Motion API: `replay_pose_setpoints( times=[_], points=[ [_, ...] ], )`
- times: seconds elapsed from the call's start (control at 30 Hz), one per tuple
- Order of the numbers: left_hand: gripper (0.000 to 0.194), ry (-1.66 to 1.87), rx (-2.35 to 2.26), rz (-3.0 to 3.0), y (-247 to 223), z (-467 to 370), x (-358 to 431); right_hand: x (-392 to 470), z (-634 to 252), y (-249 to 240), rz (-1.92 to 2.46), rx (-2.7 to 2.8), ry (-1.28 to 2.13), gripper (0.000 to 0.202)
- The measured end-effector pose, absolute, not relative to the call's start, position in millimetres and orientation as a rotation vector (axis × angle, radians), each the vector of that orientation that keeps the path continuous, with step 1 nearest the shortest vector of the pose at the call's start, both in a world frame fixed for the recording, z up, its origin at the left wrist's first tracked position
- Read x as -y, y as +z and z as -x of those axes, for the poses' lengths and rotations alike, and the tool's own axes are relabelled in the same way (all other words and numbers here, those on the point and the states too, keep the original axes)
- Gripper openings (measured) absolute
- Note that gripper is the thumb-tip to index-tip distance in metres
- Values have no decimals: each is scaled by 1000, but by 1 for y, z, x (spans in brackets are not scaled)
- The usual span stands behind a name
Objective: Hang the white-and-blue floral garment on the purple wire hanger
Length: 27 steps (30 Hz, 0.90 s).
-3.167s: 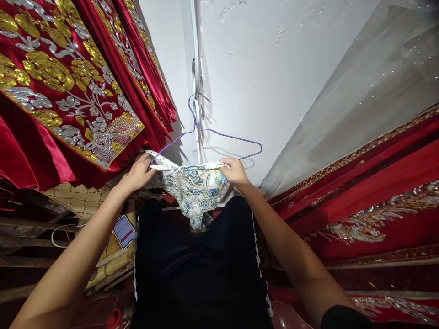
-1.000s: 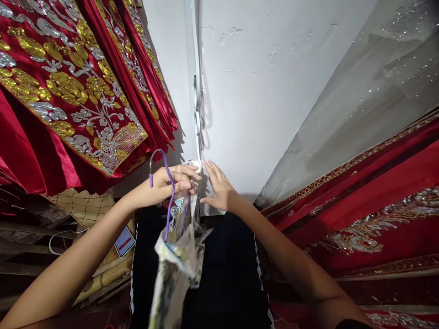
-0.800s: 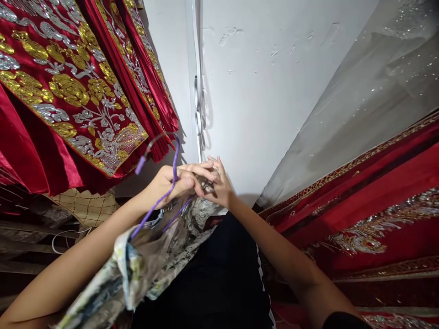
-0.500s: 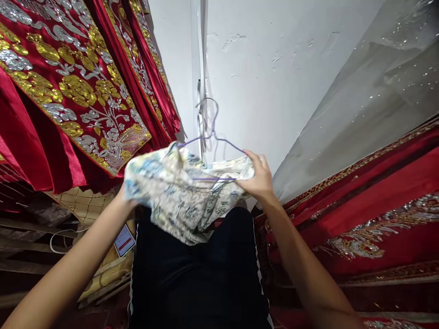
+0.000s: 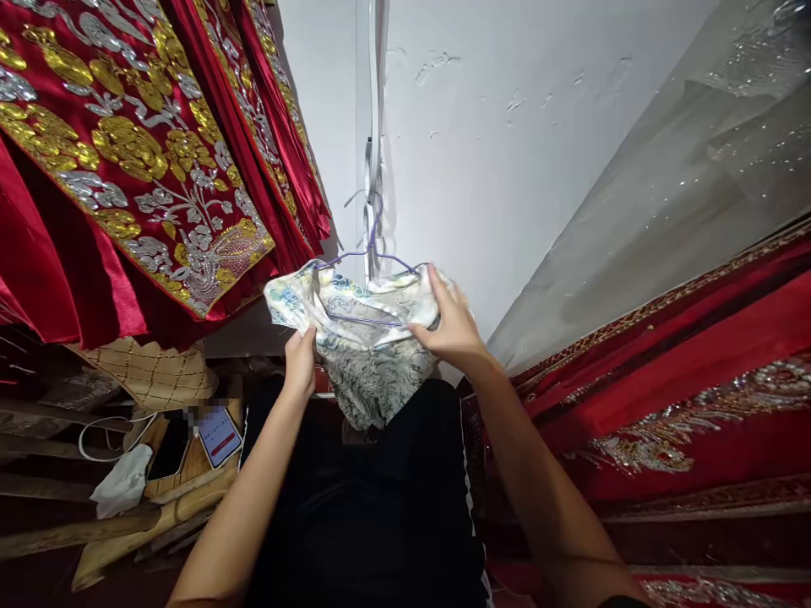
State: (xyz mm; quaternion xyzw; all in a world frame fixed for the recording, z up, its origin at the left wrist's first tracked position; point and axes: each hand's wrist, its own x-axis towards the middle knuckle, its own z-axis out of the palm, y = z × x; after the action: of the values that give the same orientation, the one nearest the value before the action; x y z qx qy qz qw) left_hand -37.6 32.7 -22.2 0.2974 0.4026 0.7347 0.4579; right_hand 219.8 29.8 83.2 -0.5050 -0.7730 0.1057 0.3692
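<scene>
A pale floral garment point(image 5: 380, 371) with blue and yellow print hangs over a thin purple hanger point(image 5: 372, 241) above my lap. The hanger's upper bar goes into both shoulders, and its lower bar shows across the neck opening. My left hand point(image 5: 301, 359) pinches the cloth below the left shoulder, thumb on top. At the other shoulder my right hand point(image 5: 453, 329) grips the garment, with thumb and forefinger around the cloth near the hanger's end. The hanger's hook points up, in front of the white wall.
Red embroidered cloths point(image 5: 145, 152) hang at the left, and more red beaded fabric point(image 5: 672, 405) is at the right beside a sheer glittery drape point(image 5: 646, 211). A lit phone point(image 5: 219, 435), a dark phone point(image 5: 170, 447) and a white crumpled bag point(image 5: 123, 481) lie low on the left.
My left hand has come out from behind the garment's left end and moved right, to its front below the shoulder. The garment's right end and my right hand have shifted slightly left; the hanger hook has turned.
</scene>
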Motion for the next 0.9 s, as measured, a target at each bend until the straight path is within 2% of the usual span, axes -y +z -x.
replay_pose_setpoints(
  times=[0.1, 0.23, 0.33, 0.4, 0.47, 0.57, 0.7, 0.8, 0.9],
  points=[
    [34, 1826, -993, -617, -40, 34, -25, -27, -198, 73, 1015, 1883, 728, 98],
    [38, 1827, -1035, -568, -57, 36, -14, -29, -160, 67, 713, 1739, 1008, 91],
    [40, 1764, -1048, -588, -62, 44, -6, -19, -142, 45, 632, 1726, 1145, 56],
    [42, 1737, -1075, -613, -62, 48, 0, -11, -137, 15, 782, 1593, 1108, 38],
    [44, 1723, -1126, -630, -60, 49, 5, -7, -135, -19, 1069, 1366, 992, 42],
    [44, 1687, -1142, -662, -57, 45, 11, -14, -132, -57, 1367, 1370, 1087, 50],
    [44, 1648, -1157, -748, -56, 41, 13, -32, -124, -72, 1465, 1558, 1213, 52],
    [43, 1905, -1372, -810, -61, 40, 17, -33, -120, -78, 1448, 1533, 1180, 49],
    [51, 2185, -1701, -1042, -77, 32, 28, -22, -123, -89, 1422, 1474, 1164, 46]
  ],
)
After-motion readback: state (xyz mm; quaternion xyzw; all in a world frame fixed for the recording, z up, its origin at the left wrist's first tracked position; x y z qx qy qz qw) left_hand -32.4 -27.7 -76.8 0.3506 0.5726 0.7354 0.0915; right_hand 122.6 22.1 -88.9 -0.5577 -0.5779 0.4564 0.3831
